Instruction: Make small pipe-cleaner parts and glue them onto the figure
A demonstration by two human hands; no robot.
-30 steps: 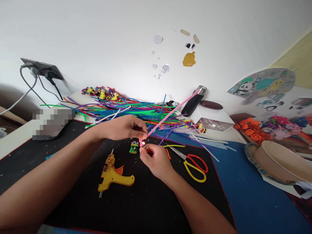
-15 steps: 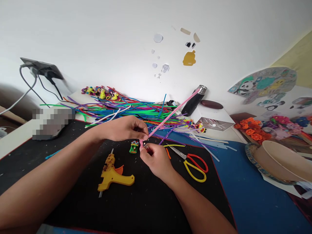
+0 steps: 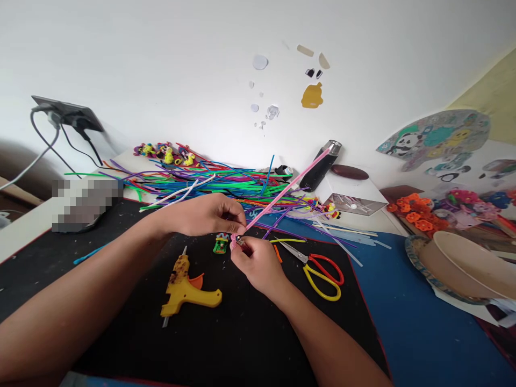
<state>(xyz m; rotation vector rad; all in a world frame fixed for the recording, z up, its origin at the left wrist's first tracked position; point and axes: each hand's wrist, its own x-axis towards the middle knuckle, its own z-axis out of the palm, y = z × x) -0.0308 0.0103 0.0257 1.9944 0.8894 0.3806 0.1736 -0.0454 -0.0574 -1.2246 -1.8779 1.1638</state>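
While my left hand (image 3: 207,214) pinches the pink stem (image 3: 288,188) over the black mat (image 3: 250,338), my right hand (image 3: 258,263) grips a shiny piece (image 3: 240,240) beside its curled end (image 3: 233,243) — partly hidden, identity unclear. Working that end appears in hand — the next move needs steadiness.

From my end, the glue gun (image 3: 189,293) lies on the mat (image 3: 245,338), left of centre in the lower frame. A small figure (image 3: 221,244) sits behind it, just left of the right hand (image 3: 258,263). Right of that hand lie the scissors (image 3: 322,274). The left hand (image 3: 205,215) is mid-frame; from it a single stem (image 3: 278,198) runs toward the upper right, crossing before the bottle (image 3: 320,169). Behind both hands, loose stems (image 3: 201,183) spread across the table (image 3: 30,231). A bowl (image 3: 463,263) is at the right edge
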